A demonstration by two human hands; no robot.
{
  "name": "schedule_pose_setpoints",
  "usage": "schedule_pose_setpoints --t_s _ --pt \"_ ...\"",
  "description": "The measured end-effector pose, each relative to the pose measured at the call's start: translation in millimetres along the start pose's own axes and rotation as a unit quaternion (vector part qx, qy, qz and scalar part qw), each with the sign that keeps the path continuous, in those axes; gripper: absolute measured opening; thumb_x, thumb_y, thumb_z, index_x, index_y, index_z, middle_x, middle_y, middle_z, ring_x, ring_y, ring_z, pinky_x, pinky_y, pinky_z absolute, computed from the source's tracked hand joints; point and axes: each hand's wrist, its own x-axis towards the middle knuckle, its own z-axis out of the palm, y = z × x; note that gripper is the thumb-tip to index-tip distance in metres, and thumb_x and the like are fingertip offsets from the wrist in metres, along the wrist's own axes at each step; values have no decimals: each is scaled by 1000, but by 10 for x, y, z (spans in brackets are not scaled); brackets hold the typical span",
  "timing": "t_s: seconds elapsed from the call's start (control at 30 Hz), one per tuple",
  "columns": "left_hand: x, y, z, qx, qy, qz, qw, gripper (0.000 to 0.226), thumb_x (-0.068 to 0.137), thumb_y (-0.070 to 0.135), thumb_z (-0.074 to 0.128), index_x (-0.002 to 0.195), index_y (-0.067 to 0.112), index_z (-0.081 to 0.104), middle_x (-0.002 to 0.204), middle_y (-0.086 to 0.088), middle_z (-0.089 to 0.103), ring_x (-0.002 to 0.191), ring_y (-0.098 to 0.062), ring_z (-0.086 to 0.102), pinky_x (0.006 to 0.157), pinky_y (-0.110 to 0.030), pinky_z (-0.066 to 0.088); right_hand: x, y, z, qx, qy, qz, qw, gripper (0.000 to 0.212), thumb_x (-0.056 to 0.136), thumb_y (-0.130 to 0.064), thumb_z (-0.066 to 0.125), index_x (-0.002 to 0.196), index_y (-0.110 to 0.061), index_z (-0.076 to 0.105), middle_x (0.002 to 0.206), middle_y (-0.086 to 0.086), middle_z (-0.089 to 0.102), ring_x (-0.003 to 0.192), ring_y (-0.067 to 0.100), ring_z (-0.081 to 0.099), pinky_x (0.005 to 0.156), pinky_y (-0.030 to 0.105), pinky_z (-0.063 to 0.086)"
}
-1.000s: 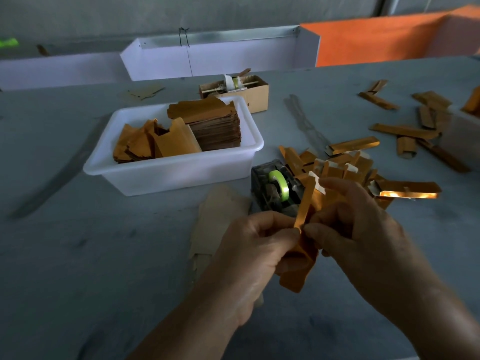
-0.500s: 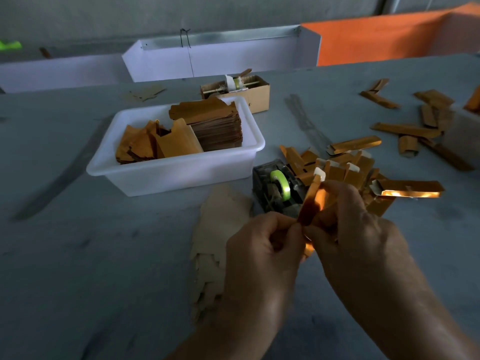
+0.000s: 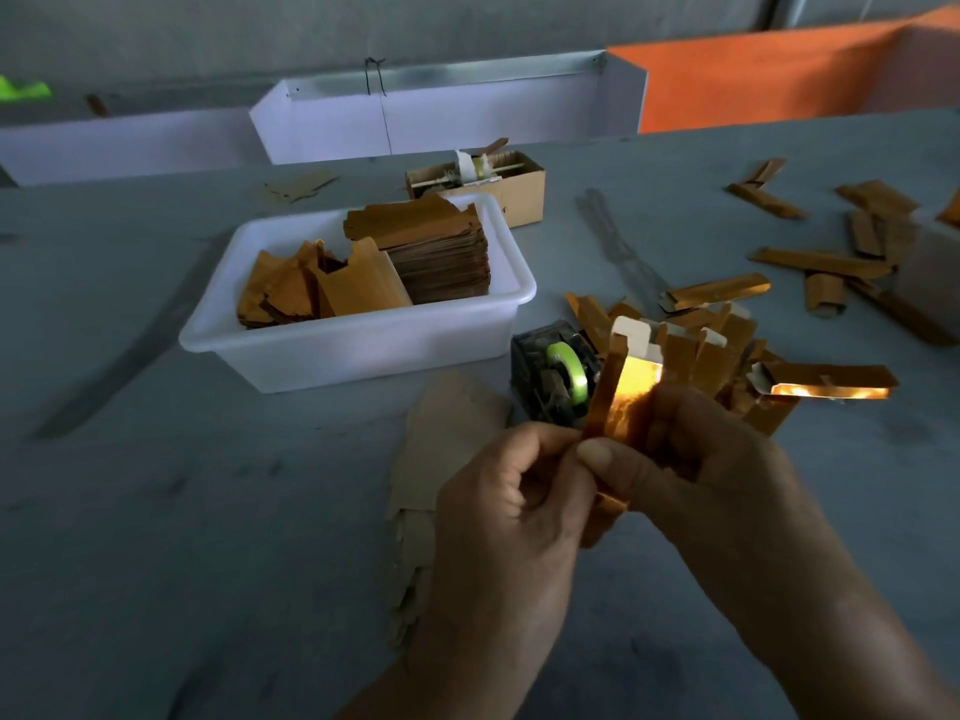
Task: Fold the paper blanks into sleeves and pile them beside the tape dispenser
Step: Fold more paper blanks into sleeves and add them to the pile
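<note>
Head view: left hand (image 3: pixel 498 517) and right hand (image 3: pixel 706 480) each hold a narrow pinch grip on one gold paper blank (image 3: pixel 618 402), raised just before the tape dispenser (image 3: pixel 553 374). Blank appears light, thin, easily creased; pinch along fold edges.

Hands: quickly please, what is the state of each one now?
Left hand: pinches the gold paper blank.
Right hand: grips the same blank.
</note>
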Motion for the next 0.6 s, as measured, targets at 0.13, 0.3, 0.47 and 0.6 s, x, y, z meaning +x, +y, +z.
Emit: schedule_pose_setpoints --t_s 0.13,0.3,0.47,0.6 --pt "-8 1 -19 -16 -17 -38 999 18 90 21 61 107 26 65 79 -2 70 72 -18 71 61 -36 60 27 72 22 77 -21 20 997 19 67 -40 62 84 -32 64 76 -12 69 72 1 64 63 17 46" --pt "109 -19 -184 58 -28 -78 995 7 92 26 57 99 28 59 78 0 74 69 -11 71 52 -22 53 141 164 -110 51 15 7 999 16 88 -25 54 91 -37 64 74 -15 65 66 0 63 46 10 46" --pt "484 -294 -748 454 50 -72 887 40 87 51 55 112 19 58 108 0 60 100 -17 57 82 -33 48 496 347 -460 -122 140 -6 983 16 91 -27 51 99 -33 64 66 -4 62 56 13 61 48 26 48" --pt "658 -503 -894 429 -16 -219 876 53 77 59 66 106 17 54 109 -2 56 98 -18 56 79 -33 47 659 542 -516 -265 169 30 949 26 92 -25 54 109 -5 57 79 4 52 65 15 42 52 22 30"
